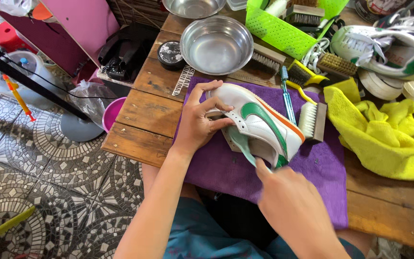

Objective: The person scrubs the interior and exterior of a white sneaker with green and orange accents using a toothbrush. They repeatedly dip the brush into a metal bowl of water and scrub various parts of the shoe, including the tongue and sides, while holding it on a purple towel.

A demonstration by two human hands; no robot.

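**Brush on a white shoe over the purple cloth**

Nearest me, my right hand is clenched around a pale green brush handle, its tip against the side of the white leather sneaker with a green side mark and orange trim. My left hand grasps that sneaker at its opening, fingers curled over the collar, holding it tilted on its side above the fuzzy purple cloth spread on the rough wooden plank table.

Just beyond the sneaker lie a teal toothbrush and a wood-backed white-bristle brush on the cloth. To the right sits a crumpled yellow towel.

Further back, a round shiny steel bowl looks empty; beside it is a small black round tin. A perforated lime-green plastic basket holds brushes. A second white-and-green sneaker rests far right.
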